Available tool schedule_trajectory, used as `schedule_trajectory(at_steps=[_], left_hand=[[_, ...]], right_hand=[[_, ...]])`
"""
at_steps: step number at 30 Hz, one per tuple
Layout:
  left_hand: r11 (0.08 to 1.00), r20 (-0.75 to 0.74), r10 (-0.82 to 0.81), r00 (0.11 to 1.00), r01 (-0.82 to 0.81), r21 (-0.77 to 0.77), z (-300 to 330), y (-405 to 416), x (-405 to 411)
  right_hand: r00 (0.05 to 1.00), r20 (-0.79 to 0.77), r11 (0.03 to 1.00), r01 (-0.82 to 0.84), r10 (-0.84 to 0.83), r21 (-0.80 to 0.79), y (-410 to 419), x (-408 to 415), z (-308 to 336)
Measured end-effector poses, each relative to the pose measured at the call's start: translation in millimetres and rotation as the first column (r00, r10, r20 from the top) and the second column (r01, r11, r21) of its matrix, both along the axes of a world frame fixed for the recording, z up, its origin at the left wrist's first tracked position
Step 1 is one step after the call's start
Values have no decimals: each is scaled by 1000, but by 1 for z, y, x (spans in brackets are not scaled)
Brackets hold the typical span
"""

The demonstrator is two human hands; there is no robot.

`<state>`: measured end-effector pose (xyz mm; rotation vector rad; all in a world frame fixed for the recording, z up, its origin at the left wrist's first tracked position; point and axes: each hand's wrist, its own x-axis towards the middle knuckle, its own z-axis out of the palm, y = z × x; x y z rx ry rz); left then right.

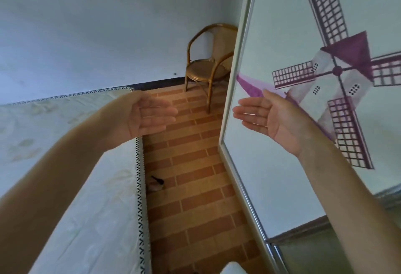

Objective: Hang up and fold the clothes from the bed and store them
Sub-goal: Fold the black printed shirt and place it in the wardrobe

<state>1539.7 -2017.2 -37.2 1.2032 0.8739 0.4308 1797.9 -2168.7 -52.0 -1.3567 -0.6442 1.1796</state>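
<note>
- Both hands empty: left hand (149, 114) and right hand (263, 114), fingers (245, 110) straight, palms facing.
- No clothes in view; bed (82, 187) under the left fingers looks bare.
- Clothes are probably soft and light, so grab at shoulders or waistband.

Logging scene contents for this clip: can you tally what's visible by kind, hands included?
Hands: 2, left hand and right hand, both with fingers straight, holding nothing
Beds: 1, bed
Chairs: 1, wicker chair
Wardrobe doors: 1, windmill door
Small dark items on the floor: 1, floor item, too small to identify
Clothes: 0 visible
Total: 6
</note>
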Motion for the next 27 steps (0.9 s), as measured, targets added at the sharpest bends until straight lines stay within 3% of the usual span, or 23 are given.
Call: schedule_trajectory(at_steps=[10,18,27], left_hand=[[997,-9,65,998,-65,-33,-23,119,46],[977,50,213,976,-212,-25,-15,224,126],[954,69,294,953,-289,-77,-24,327,167]], right_hand=[[994,1,992,-108,108,-59,149,57,-24],[972,86,975,-218,221,-35,276,130,-9],[958,31,956,-282,286,-86,401,187,-15]])
